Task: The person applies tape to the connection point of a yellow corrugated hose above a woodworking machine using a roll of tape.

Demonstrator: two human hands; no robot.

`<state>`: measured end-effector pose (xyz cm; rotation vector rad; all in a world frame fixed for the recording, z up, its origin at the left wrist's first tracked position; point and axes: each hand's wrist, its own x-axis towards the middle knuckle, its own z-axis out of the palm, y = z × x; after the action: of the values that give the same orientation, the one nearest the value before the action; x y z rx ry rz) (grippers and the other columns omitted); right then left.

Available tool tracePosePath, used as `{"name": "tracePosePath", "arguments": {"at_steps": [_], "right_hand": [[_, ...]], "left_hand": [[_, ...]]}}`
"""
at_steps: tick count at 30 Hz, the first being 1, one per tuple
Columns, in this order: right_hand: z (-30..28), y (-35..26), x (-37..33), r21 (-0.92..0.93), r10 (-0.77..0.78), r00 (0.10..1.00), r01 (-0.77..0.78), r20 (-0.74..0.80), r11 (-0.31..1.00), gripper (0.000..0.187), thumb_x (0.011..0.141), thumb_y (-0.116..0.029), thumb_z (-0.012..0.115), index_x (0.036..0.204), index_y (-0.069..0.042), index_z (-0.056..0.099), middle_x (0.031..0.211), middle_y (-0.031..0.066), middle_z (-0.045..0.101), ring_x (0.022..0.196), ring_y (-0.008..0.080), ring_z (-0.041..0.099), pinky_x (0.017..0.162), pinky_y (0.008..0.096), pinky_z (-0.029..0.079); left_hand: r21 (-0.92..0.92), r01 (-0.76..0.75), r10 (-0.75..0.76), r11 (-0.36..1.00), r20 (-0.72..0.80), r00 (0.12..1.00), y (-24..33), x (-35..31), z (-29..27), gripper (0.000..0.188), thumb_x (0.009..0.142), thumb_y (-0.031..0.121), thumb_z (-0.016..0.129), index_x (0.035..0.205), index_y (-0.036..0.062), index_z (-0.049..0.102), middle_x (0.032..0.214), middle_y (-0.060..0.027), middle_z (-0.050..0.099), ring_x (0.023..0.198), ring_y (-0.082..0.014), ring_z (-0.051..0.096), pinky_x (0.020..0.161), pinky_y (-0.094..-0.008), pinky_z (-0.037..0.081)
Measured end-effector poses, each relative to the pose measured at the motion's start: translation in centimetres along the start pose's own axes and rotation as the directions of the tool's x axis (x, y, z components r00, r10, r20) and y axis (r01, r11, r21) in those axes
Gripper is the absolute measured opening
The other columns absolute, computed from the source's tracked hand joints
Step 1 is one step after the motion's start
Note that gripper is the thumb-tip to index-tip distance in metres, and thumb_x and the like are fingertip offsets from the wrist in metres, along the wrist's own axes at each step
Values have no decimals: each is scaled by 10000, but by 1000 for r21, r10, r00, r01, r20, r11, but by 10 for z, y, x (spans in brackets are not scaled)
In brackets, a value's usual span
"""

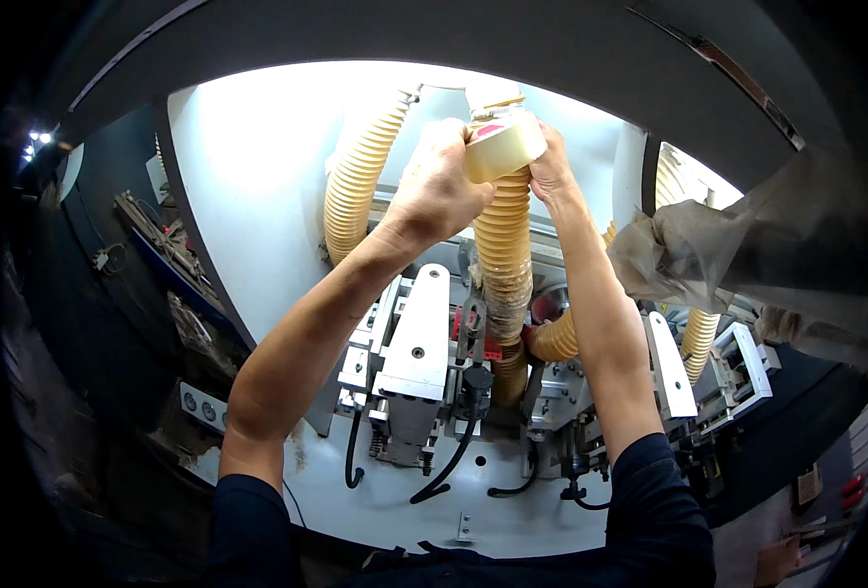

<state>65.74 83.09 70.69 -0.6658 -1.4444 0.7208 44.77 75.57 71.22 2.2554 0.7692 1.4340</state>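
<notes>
Both arms reach up and away into a white machine bay. My left hand [442, 184] is closed on the left side of a wide roll of tape [507, 149], pale yellow and translucent, tilted in front of a ribbed yellow hose [502, 230]. At the roll's right edge my right hand [550, 169] is curled against it, its fingertips partly hidden behind the roll and hose. A metal hose clamp [497, 111] rings the hose's top, just above the roll. Lower down, the hose wears a shiny, dirty, wrinkled wrapping [507, 294].
Another ribbed hose [360, 181] curves down at the left; a shorter one [554, 339] bends below my right forearm. Under my arms stand white machine units [419, 333] with black cables [458, 453]. A plastic-wrapped pipe [718, 245] juts in from the right. A dark hood edge [434, 44] crosses overhead.
</notes>
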Motion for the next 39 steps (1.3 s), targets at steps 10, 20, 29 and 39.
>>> {"name": "tracePosePath", "arguments": {"at_steps": [10,20,29,39], "right_hand": [[-44,21,-4,261,95,992,-71,-80,963,451,850,-351,602,1147,-13,579,1131,114,608,1081,217,545,967,370,418],[-8,7,-37,-101,48,999,-48,-8,994,740,686,-162,814,1297,37,446,1184,147,571,1058,227,582,915,332,494],[-12,16,-20,-78,-15,998,11,-56,997,530,710,-22,756,1181,38,520,1147,125,587,1026,203,594,888,324,513],[-5,3,-22,-278,31,999,-36,-20,960,514,712,7,688,1186,46,496,1147,127,584,1027,209,598,879,322,511]], "left_hand": [[-1,-38,38,999,-109,993,-6,0,24,451,788,173,731,1095,-68,503,1003,-188,589,943,-246,612,804,-337,531],[-94,15,-22,995,-83,996,1,-2,18,438,817,156,705,1113,-85,491,1028,-196,587,952,-236,617,769,-327,545],[268,-254,214,929,170,962,12,17,6,360,813,90,652,1108,-37,490,993,-217,605,965,-347,605,825,-410,479],[337,-441,469,832,-3,883,26,107,57,421,746,266,687,1080,16,628,1073,-230,628,987,-367,597,880,-417,468]]}}
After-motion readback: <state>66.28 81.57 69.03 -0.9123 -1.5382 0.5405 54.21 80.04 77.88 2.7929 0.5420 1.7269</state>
